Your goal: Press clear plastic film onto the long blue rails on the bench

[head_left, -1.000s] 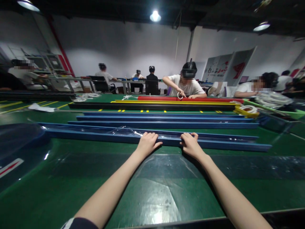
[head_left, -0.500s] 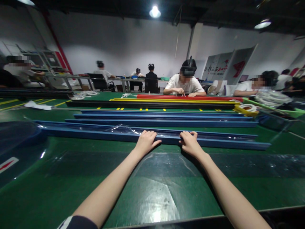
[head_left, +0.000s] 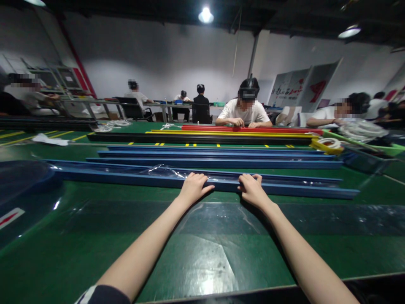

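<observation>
A long blue channel [head_left: 126, 177] lies crosswise on the green table in front of me, with a strip of clear plastic film [head_left: 163, 171] along its inside. My left hand [head_left: 195, 188] is closed over the channel near its middle, fingers inside and thumb along the near wall. A short way to the right, my right hand [head_left: 251, 188] grips the same channel with bent fingers. The fingertips of both hands are partly hidden. Left of my left hand the film bulges up out of the channel.
Further blue channels [head_left: 215, 164] lie behind, then black, yellow and red [head_left: 253, 129] ones. A clear film sheet [head_left: 126, 215] lies flat nearer me. A large film roll [head_left: 25, 185] stands at left. Across the table a person [head_left: 245, 110] works; a green-edged bin [head_left: 392, 148] is at right.
My hands stay in the same place on the blue channel. The film's bulge beside my left hand has changed shape slightly. The person opposite has shifted a little.
</observation>
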The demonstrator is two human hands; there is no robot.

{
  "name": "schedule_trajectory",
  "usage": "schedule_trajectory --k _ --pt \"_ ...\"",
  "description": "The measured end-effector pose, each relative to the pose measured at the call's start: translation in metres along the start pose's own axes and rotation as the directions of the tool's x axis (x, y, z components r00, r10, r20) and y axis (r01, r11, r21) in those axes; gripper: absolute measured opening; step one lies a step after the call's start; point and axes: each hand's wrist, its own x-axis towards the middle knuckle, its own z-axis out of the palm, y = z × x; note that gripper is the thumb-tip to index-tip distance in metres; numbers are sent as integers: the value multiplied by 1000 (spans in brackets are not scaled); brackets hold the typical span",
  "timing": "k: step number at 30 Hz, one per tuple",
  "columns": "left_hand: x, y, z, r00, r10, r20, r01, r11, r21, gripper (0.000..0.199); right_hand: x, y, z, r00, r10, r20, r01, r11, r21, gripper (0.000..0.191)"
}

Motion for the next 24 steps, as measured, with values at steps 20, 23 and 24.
schedule_trajectory --k 20,23,24 --pt "6 0 -7 991 -110 73 114 992 -54 42 1 0 -1 1000 3 10 -4 1000 23 9" --pt "7 0 -7 990 -112 80 116 992 -45 43 1 0 -1 1000 6 12 -7 1000 21 9" --pt "7 0 -7 991 -112 80 115 993 -41 43 1 0 -1 1000 6 14 -7 1000 20 9"
